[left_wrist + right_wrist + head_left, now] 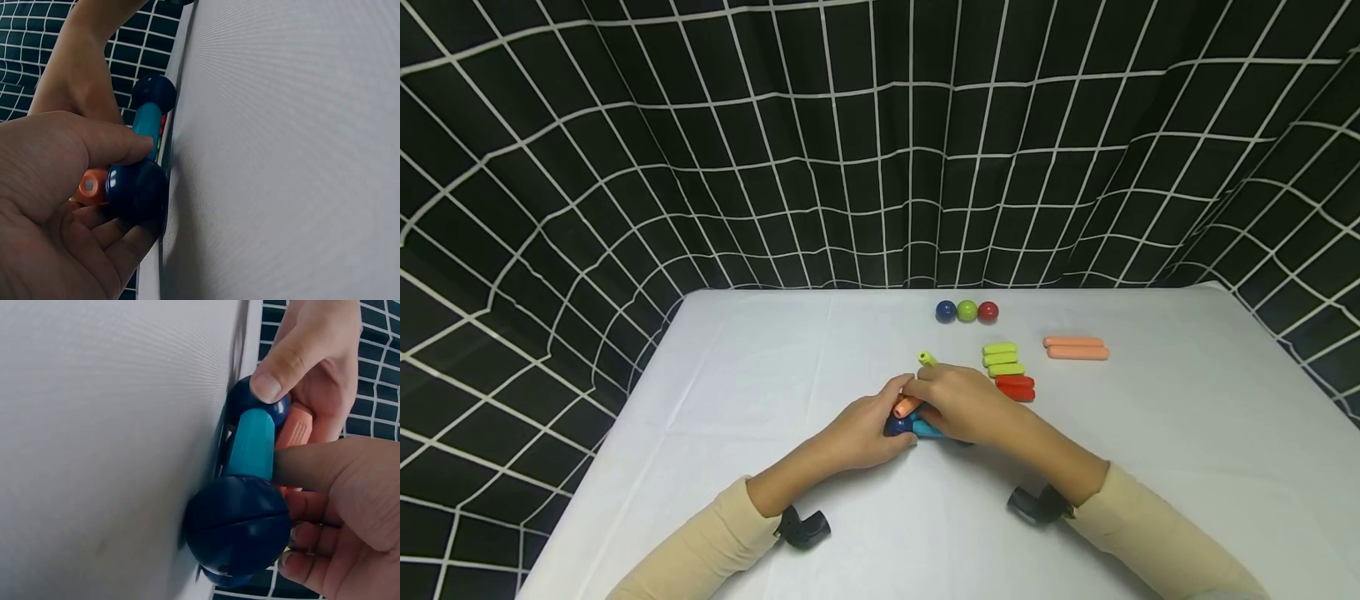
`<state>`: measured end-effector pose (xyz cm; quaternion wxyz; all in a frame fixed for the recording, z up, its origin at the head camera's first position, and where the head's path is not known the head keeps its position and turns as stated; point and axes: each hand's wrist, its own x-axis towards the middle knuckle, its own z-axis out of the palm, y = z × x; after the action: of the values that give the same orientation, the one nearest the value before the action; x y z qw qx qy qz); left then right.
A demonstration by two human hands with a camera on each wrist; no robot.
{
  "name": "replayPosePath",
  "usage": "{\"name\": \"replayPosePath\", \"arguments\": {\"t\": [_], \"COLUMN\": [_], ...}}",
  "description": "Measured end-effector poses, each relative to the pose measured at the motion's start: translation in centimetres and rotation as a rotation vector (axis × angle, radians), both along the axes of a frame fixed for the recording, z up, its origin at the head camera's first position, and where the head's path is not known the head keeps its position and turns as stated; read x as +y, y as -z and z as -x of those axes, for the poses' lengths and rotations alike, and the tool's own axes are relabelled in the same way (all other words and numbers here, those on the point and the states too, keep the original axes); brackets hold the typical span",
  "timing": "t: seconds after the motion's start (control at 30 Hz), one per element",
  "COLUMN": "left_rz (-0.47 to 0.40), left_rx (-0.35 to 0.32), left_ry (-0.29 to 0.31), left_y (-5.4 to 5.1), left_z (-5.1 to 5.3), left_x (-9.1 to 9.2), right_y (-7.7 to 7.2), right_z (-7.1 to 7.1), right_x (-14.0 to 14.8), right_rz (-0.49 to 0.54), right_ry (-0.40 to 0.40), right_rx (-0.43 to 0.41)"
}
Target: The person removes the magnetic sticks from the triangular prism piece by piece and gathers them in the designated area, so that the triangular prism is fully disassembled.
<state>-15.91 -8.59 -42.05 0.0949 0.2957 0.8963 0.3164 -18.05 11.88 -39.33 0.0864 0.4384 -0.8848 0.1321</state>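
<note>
My left hand [868,427] grips a dark blue ball [137,192] between its thumb and fingers. A teal rod [252,445] joins that ball to another dark blue ball [237,525], low over the white table. Just behind the teal rod, my right hand [964,404] pinches an orange rod [907,407] whose hollow end points towards the left hand's ball. Whether the orange rod touches the ball is hidden by fingers. A yellow-green rod [927,358] sticks out beyond the right hand; its other end is covered.
Behind the hands, a blue ball [946,312], a green ball [967,311] and a red ball [988,312] stand in a row. Further right lie yellow-green rods [1002,359], red rods [1015,388] and orange rods [1077,347]. A black gridded cloth [880,150] hangs behind the white table [737,367].
</note>
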Motion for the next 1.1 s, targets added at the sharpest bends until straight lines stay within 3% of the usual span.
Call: {"name": "replayPosePath", "arguments": {"t": [0.13,0.3,0.77,0.93,1.1], "left_rz": [-0.002,-0.010,-0.015,-0.018,-0.018], "left_rx": [0.003,0.008,0.009,-0.011,0.000], "left_ry": [0.001,0.021,0.025,0.020,0.022], "left_y": [0.0,0.0,0.2,0.1,0.2], "left_z": [0.0,0.1,0.2,0.2,0.2], "left_x": [0.0,0.0,0.4,0.4,0.4], "right_y": [0.0,-0.7,-2.5,-2.7,-2.3], "right_z": [0.0,-0.3,0.2,0.6,1.0], "right_x": [0.1,0.8,4.5,5.1,4.8], "right_rz": [0.014,0.053,0.297,0.272,0.159], "right_ry": [0.001,0.010,0.127,0.168,0.206], "right_rx": [0.021,-0.015,-0.273,-0.300,-0.283]}}
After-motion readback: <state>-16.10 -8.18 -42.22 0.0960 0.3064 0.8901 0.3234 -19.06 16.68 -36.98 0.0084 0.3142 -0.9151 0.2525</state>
